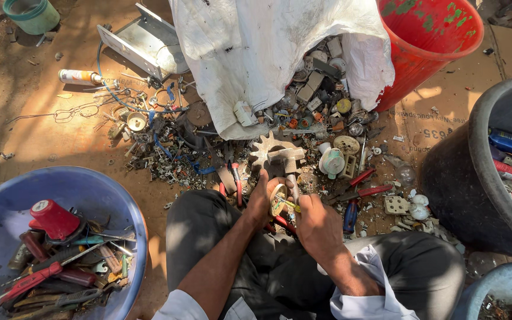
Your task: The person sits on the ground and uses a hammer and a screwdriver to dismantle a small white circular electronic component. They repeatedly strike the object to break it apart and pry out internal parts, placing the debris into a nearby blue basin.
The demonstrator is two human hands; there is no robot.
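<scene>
A small round fitting [278, 199], pale with a yellowish rim, is enclosed in the grip of the left hand [263, 200], held just above the lap between the knees, seemingly so that its face is turned up toward the tool; the right hand [314, 220] is clenched around the handle of a slim tool [292, 188], apparently a screwdriver, whose shaft is pointed up past the fitting; the exact point of contact cannot be told. Just beyond the hands a pale toothed gear part [277, 153] is lain on the ground, and red-handled pliers [367, 191] are placed just beside the right hand, probably to be kept within reach; a blue-handled tool [351, 216] is set near them. Further out a heap of scrap switches and fittings [321, 101] is spilled from the mouth of a white sack [256, 53]; to the right a red bucket [428, 41] is stood on flattened brown cardboard [440, 118] bearing faint printed marks. At the left a blue basin [111, 195] is filled with red-handled tools; at the right a black tub [475, 178] is loaded with blue and red pieces. On the far left ground a spray can [79, 76], white with an orange band, is left lying on its side.
</scene>
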